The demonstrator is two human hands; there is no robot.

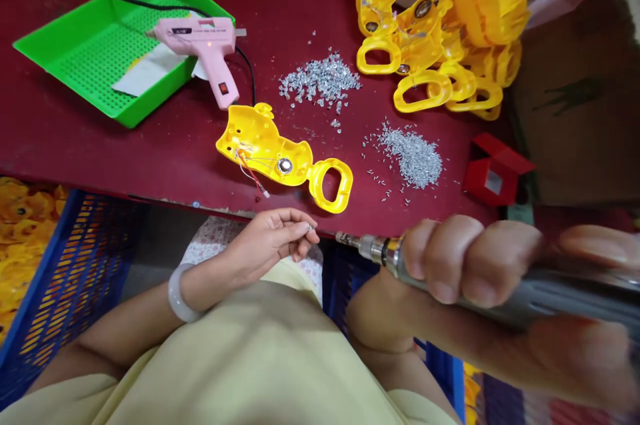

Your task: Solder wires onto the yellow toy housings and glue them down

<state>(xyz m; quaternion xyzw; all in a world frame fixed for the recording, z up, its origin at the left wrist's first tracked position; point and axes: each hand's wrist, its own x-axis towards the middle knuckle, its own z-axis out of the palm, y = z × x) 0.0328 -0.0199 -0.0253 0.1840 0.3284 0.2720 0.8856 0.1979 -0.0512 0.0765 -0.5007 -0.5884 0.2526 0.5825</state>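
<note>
My left hand [280, 238] is closed in a pinch over the table's front edge, with a tiny metal screw [311, 228] at the fingertips. My right hand [470, 265] grips a grey electric screwdriver [545, 295], its bit pointing left toward my left hand and apart from it. Just beyond my left hand, a yellow plastic toy shell half [270, 145] lies with its inside up. It has a loop handle [332, 186], a small round metallic part [285, 165] and thin red and white wires [253, 175].
Two screw piles [320, 81] [413, 155] lie on the dark red table [165, 165]. A pink glue gun [205, 45] rests on a green tray [145, 101]. More yellow shells [425, 31] are heaped at back right, near a red box [493, 175]. Blue crates [85, 245] stand below.
</note>
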